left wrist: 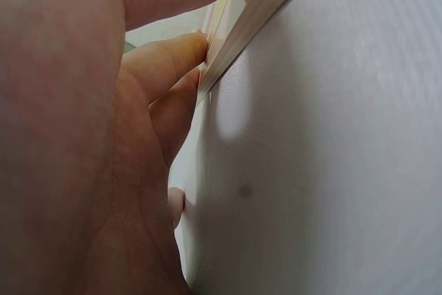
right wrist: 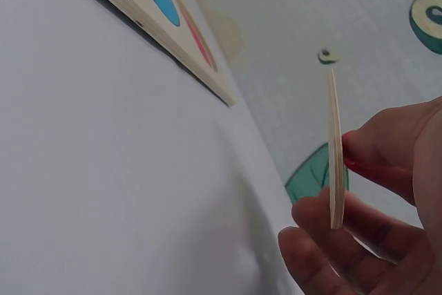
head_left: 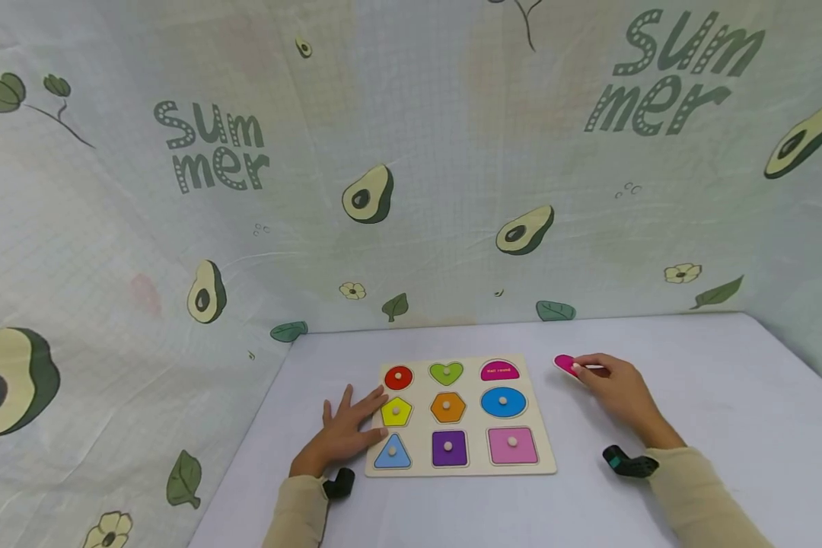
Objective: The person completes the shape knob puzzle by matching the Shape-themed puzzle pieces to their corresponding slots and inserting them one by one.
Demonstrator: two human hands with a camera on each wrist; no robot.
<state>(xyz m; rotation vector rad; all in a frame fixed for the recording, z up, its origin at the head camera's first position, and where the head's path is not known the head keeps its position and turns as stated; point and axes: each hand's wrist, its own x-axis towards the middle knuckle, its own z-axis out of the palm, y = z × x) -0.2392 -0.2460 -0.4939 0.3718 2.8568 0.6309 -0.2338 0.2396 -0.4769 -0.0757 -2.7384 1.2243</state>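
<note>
A wooden shape puzzle board (head_left: 421, 392) lies flat on the table. My left hand (head_left: 341, 435) has its fingers spread, with thumb and fingertips on the board's left edge; the left wrist view shows the wooden edge (left wrist: 243, 36) under them. To the right of the board, my right hand (head_left: 619, 392) pinches a magenta half-round puzzle piece (head_left: 564, 364). In the right wrist view this piece (right wrist: 335, 170) stands edge-on between thumb and fingers, raised off the table. The board's top right recess (head_left: 499, 371) shows a magenta half-round print with lettering and no knob.
Several knobbed shapes sit in the board, among them a red circle (head_left: 399, 377), an orange hexagon (head_left: 448, 407), a blue oval (head_left: 503, 402) and a pink rectangle (head_left: 513, 445). White cloth covers the table (head_left: 452, 514). A patterned curtain (head_left: 438, 251) hangs behind and at the sides.
</note>
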